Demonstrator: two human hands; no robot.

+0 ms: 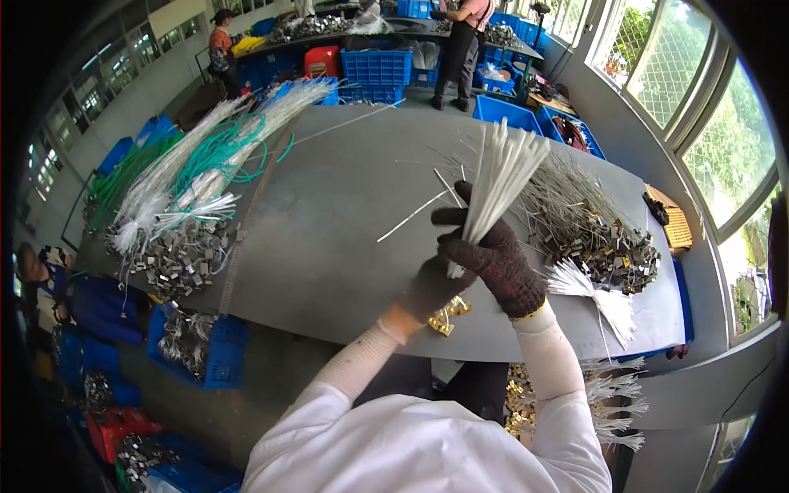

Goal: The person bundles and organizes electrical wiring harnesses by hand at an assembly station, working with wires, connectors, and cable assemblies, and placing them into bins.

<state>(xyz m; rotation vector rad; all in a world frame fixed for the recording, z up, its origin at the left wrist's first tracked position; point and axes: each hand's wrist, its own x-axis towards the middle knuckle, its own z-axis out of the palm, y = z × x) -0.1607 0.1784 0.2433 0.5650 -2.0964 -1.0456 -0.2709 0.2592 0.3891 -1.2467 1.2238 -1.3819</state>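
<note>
White shirt (419, 448) was closest. Over the grey table (329, 222), the right hand (503, 261) curled around some white strings (503, 172). I couldn't tell the blurry left hand's (436, 286) grip, by their bottom. Straightening seemed underway; next needed steady holding.

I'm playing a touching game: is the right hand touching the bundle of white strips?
Touching. The head view shows the gloved right hand closed around the lower part of the white bundle.

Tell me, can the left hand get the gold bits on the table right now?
Probably yes: the gold bits lie close to the left hand, with nothing visible between them. The right hand grips the white bundle, though the blurred left one may be busy at its lower end.
</note>
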